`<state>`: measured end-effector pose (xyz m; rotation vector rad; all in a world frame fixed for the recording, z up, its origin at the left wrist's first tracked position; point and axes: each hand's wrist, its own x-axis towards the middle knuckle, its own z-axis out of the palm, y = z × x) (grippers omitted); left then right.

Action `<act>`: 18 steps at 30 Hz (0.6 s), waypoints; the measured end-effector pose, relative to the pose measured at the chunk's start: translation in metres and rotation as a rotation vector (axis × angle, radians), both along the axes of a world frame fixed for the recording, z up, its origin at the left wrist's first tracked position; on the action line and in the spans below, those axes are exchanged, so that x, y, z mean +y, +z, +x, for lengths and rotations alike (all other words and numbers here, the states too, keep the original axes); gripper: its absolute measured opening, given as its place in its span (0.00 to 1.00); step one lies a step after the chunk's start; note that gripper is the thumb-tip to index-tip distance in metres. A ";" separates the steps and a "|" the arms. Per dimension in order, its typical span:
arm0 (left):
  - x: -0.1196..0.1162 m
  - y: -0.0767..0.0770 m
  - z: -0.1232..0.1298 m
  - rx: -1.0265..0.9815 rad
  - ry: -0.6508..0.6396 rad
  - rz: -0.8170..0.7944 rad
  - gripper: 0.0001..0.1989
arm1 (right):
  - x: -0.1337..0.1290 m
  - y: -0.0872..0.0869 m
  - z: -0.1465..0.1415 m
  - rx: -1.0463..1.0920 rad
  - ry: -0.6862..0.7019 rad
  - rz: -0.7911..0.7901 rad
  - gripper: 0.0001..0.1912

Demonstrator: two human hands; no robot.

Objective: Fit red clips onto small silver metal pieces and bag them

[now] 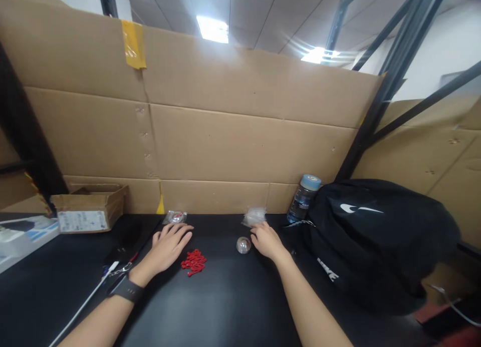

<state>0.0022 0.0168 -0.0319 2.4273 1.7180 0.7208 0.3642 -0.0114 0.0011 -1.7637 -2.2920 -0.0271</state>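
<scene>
My left hand (168, 247) lies on the black tabletop with its fingers apart and nothing held. Just beyond its fingertips is a small clear plastic bag (175, 217) with something red inside. A loose pile of red cord pieces (194, 262) rests to the right of that hand. My right hand (266, 239) is spread, its fingertips at the near edge of a whitish clear bag (254, 216); whether they touch it I cannot tell. Close to its left side sits a clear round ball-like object (243, 245).
A blue-capped bottle (303, 199) and a black backpack (376, 242) stand at the right. On the left are an open cardboard box (89, 209), a white power strip (30, 237) and a white cable (84, 303). A cardboard wall (214, 146) closes off the back.
</scene>
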 end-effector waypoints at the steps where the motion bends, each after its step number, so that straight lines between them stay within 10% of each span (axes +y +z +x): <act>1: 0.000 0.001 0.001 -0.029 -0.032 -0.009 0.21 | 0.001 -0.001 0.000 -0.013 -0.011 -0.003 0.17; 18: 0.000 0.013 -0.001 -0.088 -0.229 0.063 0.14 | -0.006 -0.003 -0.038 0.149 0.299 0.089 0.22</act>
